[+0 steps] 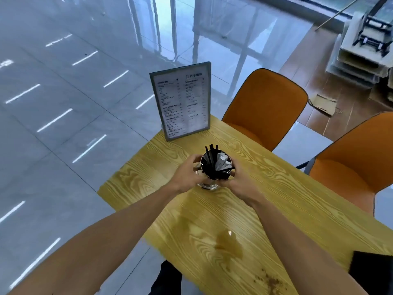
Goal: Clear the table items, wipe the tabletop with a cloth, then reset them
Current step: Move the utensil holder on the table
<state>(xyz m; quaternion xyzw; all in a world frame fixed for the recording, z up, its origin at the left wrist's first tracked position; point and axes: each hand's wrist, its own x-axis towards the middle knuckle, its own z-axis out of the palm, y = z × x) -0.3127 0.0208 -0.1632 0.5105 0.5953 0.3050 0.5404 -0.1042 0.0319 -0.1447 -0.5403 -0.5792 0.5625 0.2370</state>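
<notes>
A clear glass jar (209,185) holding black straws and white packets stands on the yellow wood-grain table (287,188). My left hand (188,172) wraps its left side and my right hand (239,180) wraps its right side, so both hold the jar. A framed menu stand (180,101) is upright at the table's far corner. A brown liquid spill (228,244) and brown crumbs (270,281) lie on the near part of the tabletop. A black cloth (372,271) rests at the near right edge.
Two orange chairs (265,107) (350,162) stand along the table's right side. Glossy grey floor tiles (63,124) lie to the left and beyond. A white shelf unit (361,45) sits far right by a piece of cardboard (324,103).
</notes>
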